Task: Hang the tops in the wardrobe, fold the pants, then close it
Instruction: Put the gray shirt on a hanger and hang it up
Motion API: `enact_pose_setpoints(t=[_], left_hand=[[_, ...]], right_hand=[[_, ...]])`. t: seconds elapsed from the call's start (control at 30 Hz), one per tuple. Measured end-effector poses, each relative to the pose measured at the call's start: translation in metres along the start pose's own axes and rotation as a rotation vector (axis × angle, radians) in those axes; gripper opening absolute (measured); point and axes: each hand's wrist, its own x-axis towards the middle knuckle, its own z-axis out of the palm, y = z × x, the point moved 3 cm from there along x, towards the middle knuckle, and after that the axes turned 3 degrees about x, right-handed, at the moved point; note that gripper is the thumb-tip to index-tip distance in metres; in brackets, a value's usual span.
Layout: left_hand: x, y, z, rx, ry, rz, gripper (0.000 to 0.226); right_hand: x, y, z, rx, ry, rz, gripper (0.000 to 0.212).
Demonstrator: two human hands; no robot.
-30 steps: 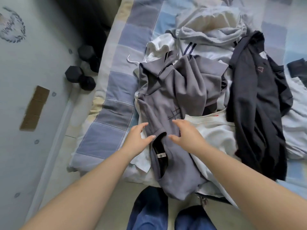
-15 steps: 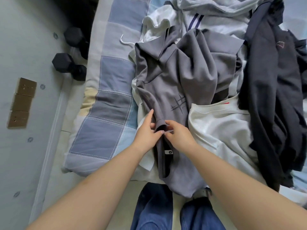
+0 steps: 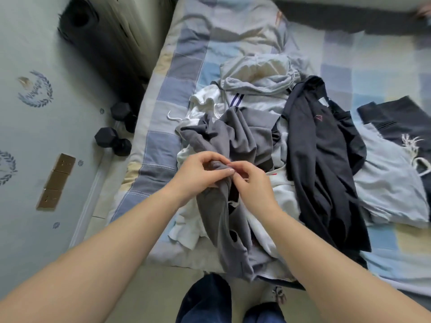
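A pile of clothes lies on the bed. On top is a grey top (image 3: pixel 235 138), its lower part hanging over the bed's front edge. My left hand (image 3: pixel 200 173) and my right hand (image 3: pixel 250 183) both pinch its neckline, lifted a little off the pile. Under it lie a white garment (image 3: pixel 284 194) and a white top with dark stripes (image 3: pixel 235 99). A dark navy top (image 3: pixel 324 155) lies to the right, a pale blue hooded top (image 3: pixel 256 75) behind. A white hanger hook (image 3: pixel 173 117) pokes out at the pile's left.
The bed has a checked blue and grey cover (image 3: pixel 177 66). Two black dumbbells (image 3: pixel 112 141) and a rolled black mat (image 3: pixel 79 22) lie on the floor to the left. A pale blue garment (image 3: pixel 391 183) and a dark folded garment (image 3: pixel 401 117) lie at the right.
Both hands have closed on the grey top's neckline and raised it from the pile, bunching the fabric. The camera has tilted up, showing more of the bed.
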Motion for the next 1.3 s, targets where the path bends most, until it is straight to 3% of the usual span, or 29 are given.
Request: enact_pose_setpoints(t=[0.2,0.3,0.43,0.57,0.67,0.77,0.93,1.03,1.13,1.2,1.3], left_hand=[[-0.038,0.119,0.044,-0.181,0.14,0.164,0.006],[-0.067,0.173,0.078,-0.2,0.168,0.258,0.006],[-0.09,0.22,0.102,-0.27,0.212,0.332,0.007],[-0.125,0.277,0.132,-0.334,0.237,0.446,0.004],[-0.142,0.308,0.143,-0.363,0.284,0.515,0.005],[-0.15,0.328,0.141,-0.37,0.366,0.602,0.007],[-0.154,0.345,0.131,-0.173,0.42,0.749,0.017],[-0.156,0.363,0.132,0.072,0.416,0.894,0.014],[-0.159,0.384,0.135,0.395,0.322,0.994,0.046],[-0.16,0.395,0.135,0.612,0.275,1.049,0.058],[-0.156,0.414,0.128,0.677,0.21,1.154,0.027]], right_hand=[[-0.062,-0.076,-0.084,0.241,0.174,-0.222,0.006],[-0.1,-0.095,-0.126,0.088,0.15,-0.355,0.023],[-0.121,-0.088,-0.161,-0.218,0.078,-0.337,0.033],[-0.148,-0.09,-0.215,-0.261,0.141,-0.318,0.037],[-0.161,-0.1,-0.246,-0.321,0.145,-0.327,0.032],[-0.173,-0.111,-0.28,-0.573,0.218,-0.397,0.005],[-0.193,-0.15,-0.361,-0.879,0.587,-0.53,0.009],[-0.213,-0.192,-0.407,-0.925,0.798,-0.488,0.01],[-0.231,-0.23,-0.433,-0.756,0.792,-0.297,0.02],[-0.244,-0.247,-0.439,-0.612,0.796,-0.294,0.023],[-0.266,-0.264,-0.438,-0.463,0.832,-0.353,0.024]])
